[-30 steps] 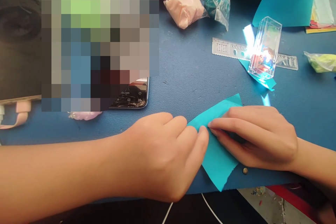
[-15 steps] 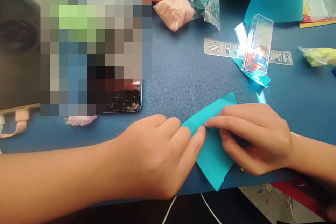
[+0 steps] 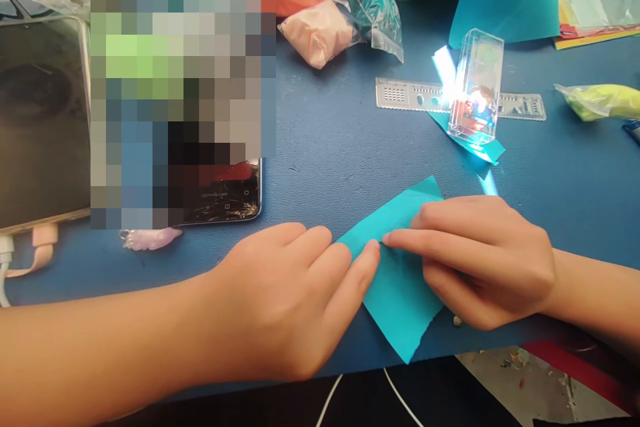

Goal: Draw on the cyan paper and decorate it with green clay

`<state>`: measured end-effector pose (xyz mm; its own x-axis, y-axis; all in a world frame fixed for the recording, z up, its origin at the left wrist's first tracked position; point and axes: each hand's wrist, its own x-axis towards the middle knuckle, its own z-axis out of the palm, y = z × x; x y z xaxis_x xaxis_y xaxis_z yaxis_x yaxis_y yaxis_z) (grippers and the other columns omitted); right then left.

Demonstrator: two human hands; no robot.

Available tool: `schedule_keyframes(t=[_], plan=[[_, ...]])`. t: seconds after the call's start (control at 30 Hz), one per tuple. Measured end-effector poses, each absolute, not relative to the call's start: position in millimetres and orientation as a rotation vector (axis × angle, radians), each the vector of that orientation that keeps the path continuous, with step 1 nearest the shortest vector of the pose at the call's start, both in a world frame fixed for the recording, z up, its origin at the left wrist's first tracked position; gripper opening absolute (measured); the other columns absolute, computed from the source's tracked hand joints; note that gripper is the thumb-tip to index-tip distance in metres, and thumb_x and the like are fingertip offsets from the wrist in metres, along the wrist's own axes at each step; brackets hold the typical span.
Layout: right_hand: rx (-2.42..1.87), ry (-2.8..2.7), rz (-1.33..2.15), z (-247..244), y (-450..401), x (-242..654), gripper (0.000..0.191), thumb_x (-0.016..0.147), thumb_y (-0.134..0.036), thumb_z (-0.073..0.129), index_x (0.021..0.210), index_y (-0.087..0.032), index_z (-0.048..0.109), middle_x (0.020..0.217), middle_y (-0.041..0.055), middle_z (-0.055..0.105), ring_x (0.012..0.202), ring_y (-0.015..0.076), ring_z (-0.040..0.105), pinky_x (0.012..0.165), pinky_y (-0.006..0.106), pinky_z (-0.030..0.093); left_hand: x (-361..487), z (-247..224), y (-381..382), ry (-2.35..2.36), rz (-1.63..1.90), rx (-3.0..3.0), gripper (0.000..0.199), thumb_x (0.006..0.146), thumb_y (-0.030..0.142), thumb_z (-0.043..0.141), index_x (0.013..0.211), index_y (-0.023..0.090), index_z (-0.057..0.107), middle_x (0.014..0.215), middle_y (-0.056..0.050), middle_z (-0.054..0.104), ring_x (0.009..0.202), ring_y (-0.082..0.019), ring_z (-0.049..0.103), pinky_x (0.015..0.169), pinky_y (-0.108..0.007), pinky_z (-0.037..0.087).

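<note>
A piece of turquoise paper [image 3: 400, 300] lies aslant near the front edge of the blue table, one of its lower edges ragged. My left hand [image 3: 295, 300] is closed at the paper's left side, fingers curled and one fingertip pressed on the middle of the sheet. From the right, my right hand [image 3: 485, 260] bends over the paper with its fingers drawn together, a fingertip almost meeting the left one. A faint crease line shows across the sheet by the fingertips. What lies under the right palm is hidden.
A clear plastic box [image 3: 477, 87] stands on a transparent ruler [image 3: 400, 93] and a turquoise strip. Bags of coloured clay [image 3: 320, 33] lie at the back, a yellow-green bag [image 3: 600, 101] at right. A phone [image 3: 230, 203], partly blurred out, and a tablet [image 3: 40, 120] occupy the left.
The camera view has shifted slightly, so the things on the table appear a little further left. Both hands keep nearly the same pose on the paper.
</note>
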<state>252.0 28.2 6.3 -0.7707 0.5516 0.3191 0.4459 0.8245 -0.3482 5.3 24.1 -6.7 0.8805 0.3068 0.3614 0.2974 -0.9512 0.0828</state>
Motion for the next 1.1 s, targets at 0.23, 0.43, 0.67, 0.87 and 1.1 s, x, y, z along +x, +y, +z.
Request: schedule_keyframes(t=[0.23,0.43,0.67,0.87,1.1], plan=[[-0.709,-2.63,0.34,4.1,29.5,253.3,0.022,0.09,-0.009,0.042,0.104,-0.017,0.057,0.068,0.0011,0.054,0.055,0.0135,0.044,0.05,0.028,0.035,4.0,-9.4,24.2,0.51,0.625,3.022,0.031,0.095,0.016,0.044,0.118,0.0,0.057,0.063,-0.001,0.06,0.053,-0.019,0.052,0.048,-0.034,0.044],[-0.725,-2.633,0.339,6.4,28.5,253.5,0.022,0.091,-0.009,0.042,0.104,-0.016,0.058,0.068,0.0018,0.057,0.055,0.0134,0.047,0.049,0.029,0.036,3.8,-7.6,24.5,0.495,0.632,3.02,0.031,0.095,0.014,0.045,0.119,-0.002,0.056,0.064,-0.003,0.061,0.054,-0.019,0.053,0.048,-0.035,0.042],[-0.801,-2.576,0.352,11.7,25.7,257.3,0.025,0.091,-0.006,0.041,0.106,-0.016,0.058,0.067,0.0012,0.059,0.06,0.013,0.056,0.054,0.027,0.044,1.4,-4.4,25.8,0.439,0.547,3.039,0.033,0.094,0.015,0.047,0.119,-0.003,0.056,0.064,-0.003,0.061,0.052,-0.019,0.053,0.047,-0.033,0.042],[-0.677,-2.643,0.327,6.0,29.3,255.7,0.021,0.092,-0.01,0.04,0.103,-0.015,0.057,0.065,0.0011,0.056,0.054,0.014,0.049,0.049,0.029,0.037,2.4,-2.5,27.7,0.456,0.527,3.044,0.034,0.094,0.016,0.049,0.122,-0.001,0.056,0.062,-0.001,0.059,0.051,-0.018,0.053,0.044,-0.032,0.041],[-0.715,-2.637,0.318,9.6,28.9,256.4,0.025,0.092,-0.008,0.038,0.106,-0.015,0.057,0.065,-0.0001,0.055,0.054,0.0129,0.047,0.05,0.028,0.036,1.2,-5.3,24.4,0.469,0.534,3.047,0.035,0.092,0.017,0.051,0.122,0.001,0.056,0.063,-0.001,0.058,0.052,-0.017,0.052,0.045,-0.032,0.039]])
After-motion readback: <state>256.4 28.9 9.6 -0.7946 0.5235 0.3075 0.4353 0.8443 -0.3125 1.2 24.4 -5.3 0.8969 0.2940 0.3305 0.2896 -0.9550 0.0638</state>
